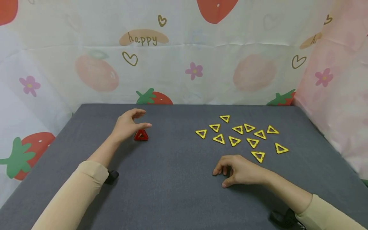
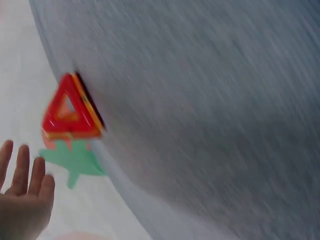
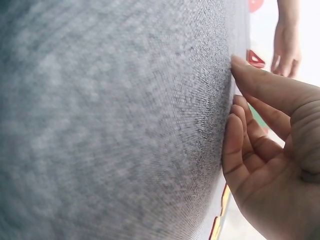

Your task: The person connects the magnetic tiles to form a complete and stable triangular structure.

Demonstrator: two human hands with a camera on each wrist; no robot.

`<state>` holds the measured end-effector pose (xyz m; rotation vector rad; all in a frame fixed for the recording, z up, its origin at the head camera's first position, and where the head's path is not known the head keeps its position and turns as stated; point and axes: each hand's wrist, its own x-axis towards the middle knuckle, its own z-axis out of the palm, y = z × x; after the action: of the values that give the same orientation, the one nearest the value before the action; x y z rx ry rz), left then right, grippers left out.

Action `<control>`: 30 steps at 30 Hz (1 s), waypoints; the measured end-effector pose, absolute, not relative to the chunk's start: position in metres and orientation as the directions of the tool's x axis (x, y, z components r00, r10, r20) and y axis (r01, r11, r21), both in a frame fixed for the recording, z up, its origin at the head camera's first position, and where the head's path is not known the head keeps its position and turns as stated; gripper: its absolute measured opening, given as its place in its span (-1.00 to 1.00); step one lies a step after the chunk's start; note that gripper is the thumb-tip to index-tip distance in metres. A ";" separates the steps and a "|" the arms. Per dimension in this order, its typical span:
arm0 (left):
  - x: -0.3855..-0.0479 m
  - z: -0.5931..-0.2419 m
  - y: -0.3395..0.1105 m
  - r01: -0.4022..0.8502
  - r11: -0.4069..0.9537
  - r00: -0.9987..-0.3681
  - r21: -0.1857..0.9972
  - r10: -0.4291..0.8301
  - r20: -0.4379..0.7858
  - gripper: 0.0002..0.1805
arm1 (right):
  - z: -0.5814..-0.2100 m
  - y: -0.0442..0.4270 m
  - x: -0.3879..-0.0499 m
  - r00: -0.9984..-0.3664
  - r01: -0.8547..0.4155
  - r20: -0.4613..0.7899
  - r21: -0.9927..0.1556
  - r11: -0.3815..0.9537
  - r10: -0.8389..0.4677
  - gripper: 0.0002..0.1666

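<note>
A red triangular frame (image 1: 141,135) lies on the grey cloth at the left, and an orange-yellow layer shows along its side in the left wrist view. My left hand (image 1: 126,125) is just above and behind it, thumb and fingers apart, holding nothing. Whether the thumb touches the frame cannot be told. Farther right, my right hand (image 1: 244,171) rests low over the cloth with loosely bent fingers and nothing between them. Beyond it lie several yellow triangular frames (image 1: 234,141), spread out flat and apart from the hand.
A grey cloth (image 1: 172,179) covers the table. Behind it hangs a pale curtain (image 1: 172,73) printed with fruit, flowers and hearts, and a pinkish curtain (image 1: 342,105) closes off the right side. Dark wrist straps show at both sleeves.
</note>
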<state>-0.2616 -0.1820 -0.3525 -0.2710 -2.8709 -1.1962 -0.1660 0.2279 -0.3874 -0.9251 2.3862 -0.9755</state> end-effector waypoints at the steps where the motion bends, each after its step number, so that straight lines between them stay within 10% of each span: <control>1: -0.261 -0.352 -0.178 0.176 0.684 -0.984 0.708 0.145 0.104 -0.30 | -0.387 0.228 -0.166 -0.701 -0.425 -0.110 -0.728 0.537 -0.704 -0.60; 30: -0.252 -0.372 -0.062 0.205 0.566 -0.965 0.798 0.253 0.068 -0.41 | -0.386 0.222 -0.167 -0.723 -0.445 -0.100 -0.689 0.572 -0.683 -0.73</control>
<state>-0.2516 -0.0618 -0.3719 -0.4134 -2.8273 -1.4296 -0.1668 0.2219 -0.3860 -0.9174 2.4508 -0.9303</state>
